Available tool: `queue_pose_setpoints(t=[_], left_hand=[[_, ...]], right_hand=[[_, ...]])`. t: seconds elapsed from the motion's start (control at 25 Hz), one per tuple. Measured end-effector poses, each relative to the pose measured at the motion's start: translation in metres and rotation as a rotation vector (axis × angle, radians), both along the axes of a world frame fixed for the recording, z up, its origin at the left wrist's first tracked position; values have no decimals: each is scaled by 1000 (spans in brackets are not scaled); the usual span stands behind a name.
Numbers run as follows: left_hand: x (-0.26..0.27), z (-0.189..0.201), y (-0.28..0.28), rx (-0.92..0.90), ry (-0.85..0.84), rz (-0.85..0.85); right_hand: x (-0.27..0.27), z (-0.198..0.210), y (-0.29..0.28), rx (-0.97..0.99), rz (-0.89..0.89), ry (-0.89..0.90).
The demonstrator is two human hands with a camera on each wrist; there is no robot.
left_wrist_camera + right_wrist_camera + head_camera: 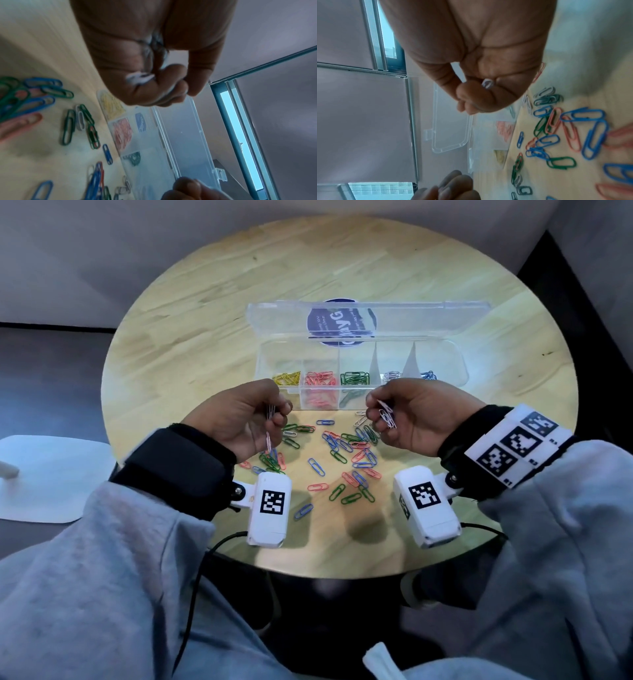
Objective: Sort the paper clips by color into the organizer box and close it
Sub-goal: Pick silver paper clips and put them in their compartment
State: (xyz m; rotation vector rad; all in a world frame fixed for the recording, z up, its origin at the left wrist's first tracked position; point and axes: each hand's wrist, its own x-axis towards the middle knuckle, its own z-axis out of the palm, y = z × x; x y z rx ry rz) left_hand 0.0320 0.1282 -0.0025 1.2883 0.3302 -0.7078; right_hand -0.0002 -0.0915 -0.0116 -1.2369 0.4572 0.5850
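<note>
Both hands are hovering above the tabletop (191, 302), each pinching white paper clips — the left hand (239, 419) a small bunch (270, 414), the right hand (411, 416) another (387, 414) — probably gathering one color per trip. Just beyond the fingers the organizer box (359, 364) is standing open; mixed clips (342, 450) are lying beneath both hands.

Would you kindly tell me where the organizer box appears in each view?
Head: organizer box upper centre, lid open, beyond both hands.
Left wrist: lower centre, under the left hand.
Right wrist: centre, below the right hand.
Shared landmark: its pink clips.
</note>
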Motion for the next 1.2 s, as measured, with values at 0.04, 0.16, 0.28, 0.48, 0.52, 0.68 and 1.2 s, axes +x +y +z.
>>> queue_pose_setpoints(t=[0.04,0.16,0.28,0.48,0.52,0.68,1.2], left_hand=[[0,0,-1,-16,33,3],[2,-5,-6,-41,115,62],[4,-10,-11,5,100,112],[-2,-4,-6,376,-165,-137],[-6,-3,-5,474,-232,-254],[-25,-7,-12,867,-367,-735],[-34,-23,-23,1214,-417,-1053]], right_hand=[[0,0,-1,7,-24,15],[0,-4,-1,-44,-27,35],[-3,-10,6,-240,79,5],[-2,-20,6,-718,429,-175],[-2,-20,7,-774,486,-189],[-2,-20,11,-834,498,-201],[2,-21,-13,-920,446,-158]])
